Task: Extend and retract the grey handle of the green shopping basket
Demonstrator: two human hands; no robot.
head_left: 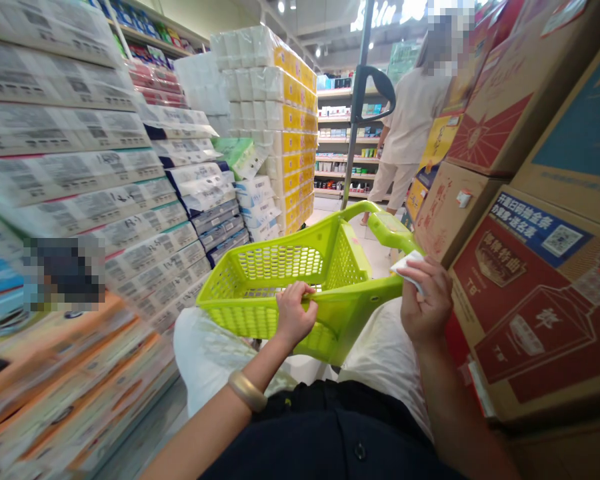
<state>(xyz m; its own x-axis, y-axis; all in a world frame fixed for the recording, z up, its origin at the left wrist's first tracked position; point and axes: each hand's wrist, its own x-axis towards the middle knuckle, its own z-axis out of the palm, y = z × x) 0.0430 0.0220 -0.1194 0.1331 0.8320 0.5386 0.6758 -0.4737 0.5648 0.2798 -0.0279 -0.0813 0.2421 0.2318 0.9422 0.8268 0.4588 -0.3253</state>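
A lime-green plastic shopping basket [280, 320] with perforated walls is in front of my legs, its inside bare where it shows. My left hand [297, 310] is closed over the basket's near rim, fingers curled to the inner side. A gold-coloured bangle [247, 391] circles my left wrist. At the basket's right end, my right hand [427, 297] pinches a folded white tissue [408, 268] against the green frame, just below the handle [394, 230]. Its fingers are bent round the tissue.
Stacked packs of paper goods [70, 127] line the left, with yellow-and-white tissue bundles [295, 127] farther back. Printed cartons [540, 300] crowd close on the right. A person in pale clothing [405, 127] stands ahead beside a metal pole [357, 127], before stocked shelves [333, 143].
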